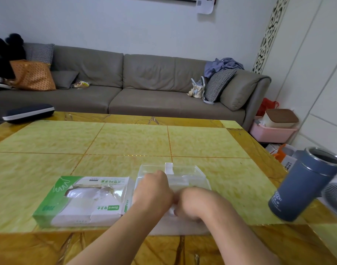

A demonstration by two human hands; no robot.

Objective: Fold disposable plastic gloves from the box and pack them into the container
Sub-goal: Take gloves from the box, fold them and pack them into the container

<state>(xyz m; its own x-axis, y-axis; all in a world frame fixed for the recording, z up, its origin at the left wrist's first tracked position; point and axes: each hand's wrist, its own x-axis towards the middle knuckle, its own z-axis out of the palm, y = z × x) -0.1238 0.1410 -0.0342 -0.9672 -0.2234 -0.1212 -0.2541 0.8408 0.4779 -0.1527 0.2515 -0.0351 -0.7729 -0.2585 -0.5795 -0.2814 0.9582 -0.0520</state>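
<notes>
Working close together at the near edge of the tabletop [49, 142], both hands meet over a bit of thin whitish plastic, prob. a glove [172, 209] mid-fold. The left hand [154, 190] is knuckles-up w/ fingers curled down; the right hand [188, 205] is curled too, fingertips at the plastic. Both look to be pinching it, though the film itself is mostly hidden btwn them.

The clear container [200, 174] sits open just behind the hands, touching or nearly so, so a folded glove only needs a short push fwd to drop in. Its contents can't be made out (transparent walls, glare). The green-and-white glove box [83, 199] lies flat just left of the left hand, torn opening up, handy for pulling the next one. A blue-grey flask [305, 186] stands well off to the right.
</notes>
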